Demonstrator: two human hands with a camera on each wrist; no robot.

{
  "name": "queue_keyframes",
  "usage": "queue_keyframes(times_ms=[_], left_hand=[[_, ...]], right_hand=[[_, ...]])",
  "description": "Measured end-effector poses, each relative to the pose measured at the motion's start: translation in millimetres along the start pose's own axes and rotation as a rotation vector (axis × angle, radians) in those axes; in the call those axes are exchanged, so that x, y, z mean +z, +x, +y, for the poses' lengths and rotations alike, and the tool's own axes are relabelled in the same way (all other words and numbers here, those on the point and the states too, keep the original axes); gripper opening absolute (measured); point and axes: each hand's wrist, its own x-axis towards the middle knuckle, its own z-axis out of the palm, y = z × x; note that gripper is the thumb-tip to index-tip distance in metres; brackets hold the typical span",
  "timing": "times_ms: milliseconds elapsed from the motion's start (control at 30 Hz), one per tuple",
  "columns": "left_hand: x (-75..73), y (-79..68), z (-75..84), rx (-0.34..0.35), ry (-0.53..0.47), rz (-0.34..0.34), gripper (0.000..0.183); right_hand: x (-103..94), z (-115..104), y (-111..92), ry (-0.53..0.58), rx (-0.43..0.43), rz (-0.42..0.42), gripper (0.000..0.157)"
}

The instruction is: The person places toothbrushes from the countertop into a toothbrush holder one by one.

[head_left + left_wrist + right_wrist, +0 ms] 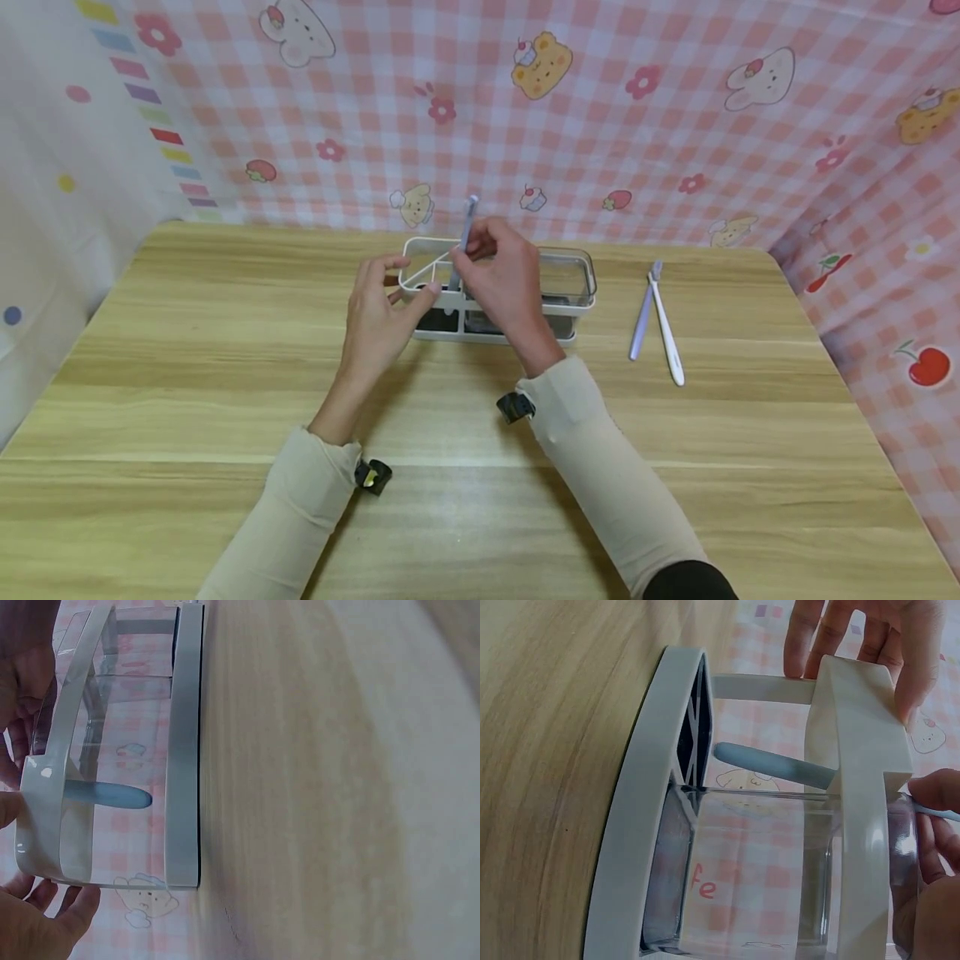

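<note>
A white two-tier toothbrush holder (442,336) stands near the back of the table. My left hand (378,304) grips its left end by the upper frame, thumb in front and fingers behind. With thumb and fingers, my right hand (506,271) pinches a blue toothbrush (468,223), head up. Its handle (772,765) passes down through the divided left part of the upper frame. In the left wrist view the rounded handle end (135,797) hangs above the base (184,765), apart from it. A clear cup (566,275) sits in the holder's right part.
Right of the holder lie a purple toothbrush (641,323) and a white toothbrush (667,333), their heads meeting at the far end. A pink checked cloth (480,125) hangs behind the wooden table (187,375) and along its right side.
</note>
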Motion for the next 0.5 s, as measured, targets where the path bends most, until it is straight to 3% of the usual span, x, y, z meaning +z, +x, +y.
queue_keyframes(times_ms=[233,500], left_hand=[[-0.5,0.1,1.3,-0.002,-0.002,-0.002,0.054],[0.9,0.1,0.2,0.005,-0.003,0.009,0.053]], right_hand=[[-1.7,-1.6,0.8,-0.041,0.048,-0.066,0.016],[-2.4,-0.7,0.8,-0.056,0.054,-0.076,0.016]])
